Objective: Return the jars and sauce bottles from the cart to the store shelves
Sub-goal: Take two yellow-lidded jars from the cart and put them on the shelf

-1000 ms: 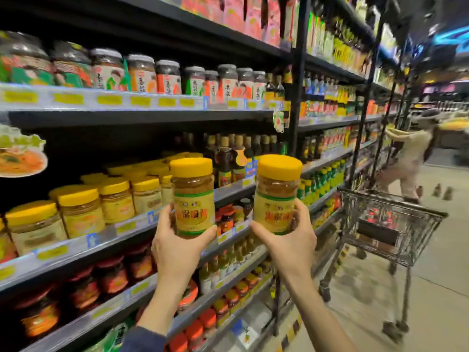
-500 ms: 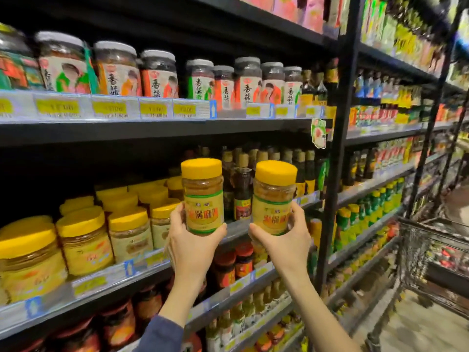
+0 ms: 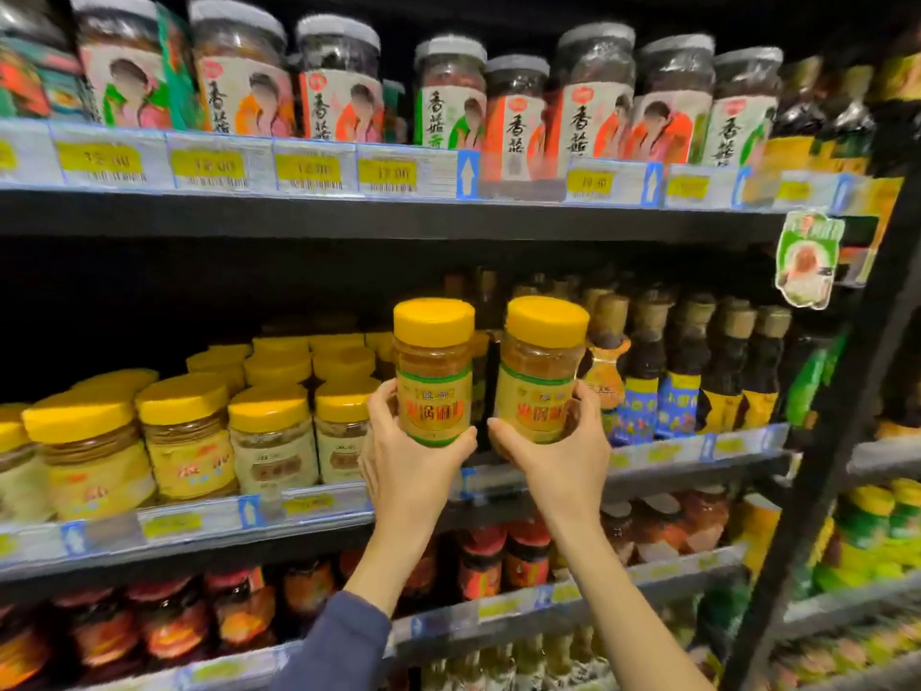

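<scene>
My left hand (image 3: 411,461) grips a yellow-lidded sauce jar (image 3: 432,369) from below, upright. My right hand (image 3: 558,453) grips a second, matching yellow-lidded jar (image 3: 543,366) the same way. Both jars hang side by side, almost touching, just in front of the middle shelf (image 3: 319,506). Directly left of them a row of similar yellow-lidded jars (image 3: 271,436) stands on that shelf. The cart is out of view.
Dark sauce bottles (image 3: 683,371) stand on the middle shelf to the right of the jars. The upper shelf (image 3: 349,216) carries white-lidded jars. Red-lidded jars (image 3: 478,561) fill the shelf below. A black upright post (image 3: 817,491) and a hanging tag (image 3: 807,261) stand at right.
The view has swung left and closer to the shelves, and the cart has left the frame. Both hands have carried their jars up to the middle shelf, closer together.
</scene>
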A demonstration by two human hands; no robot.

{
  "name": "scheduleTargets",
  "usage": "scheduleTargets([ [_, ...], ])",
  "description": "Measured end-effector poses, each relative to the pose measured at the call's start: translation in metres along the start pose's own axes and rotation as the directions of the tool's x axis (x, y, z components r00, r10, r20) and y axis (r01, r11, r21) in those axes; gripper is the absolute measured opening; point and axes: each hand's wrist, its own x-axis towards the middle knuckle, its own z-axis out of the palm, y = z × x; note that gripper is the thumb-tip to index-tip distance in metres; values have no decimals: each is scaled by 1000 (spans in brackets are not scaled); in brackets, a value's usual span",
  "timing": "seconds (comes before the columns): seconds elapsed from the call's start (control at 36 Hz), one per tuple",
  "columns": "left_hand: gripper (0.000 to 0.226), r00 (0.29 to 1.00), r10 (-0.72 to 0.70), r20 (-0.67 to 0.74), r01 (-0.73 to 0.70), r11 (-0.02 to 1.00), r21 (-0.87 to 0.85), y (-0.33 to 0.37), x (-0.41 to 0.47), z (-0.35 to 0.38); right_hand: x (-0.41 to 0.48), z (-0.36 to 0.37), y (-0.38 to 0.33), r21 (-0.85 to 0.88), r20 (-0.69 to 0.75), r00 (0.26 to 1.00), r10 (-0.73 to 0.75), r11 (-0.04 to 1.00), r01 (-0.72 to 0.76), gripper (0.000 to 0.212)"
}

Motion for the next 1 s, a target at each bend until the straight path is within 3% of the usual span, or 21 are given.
scheduleTargets([
  [0.36, 82, 978, -71, -196, 97, 987, 125, 0, -15, 30, 12, 12, 29, 45, 159, 987, 24, 998, -32, 85],
  [1.0, 80, 974, -46, -221, 109, 952, 285, -11, -2, 38, 10, 28, 37, 8, 65, 998, -27, 1000, 27, 78],
])
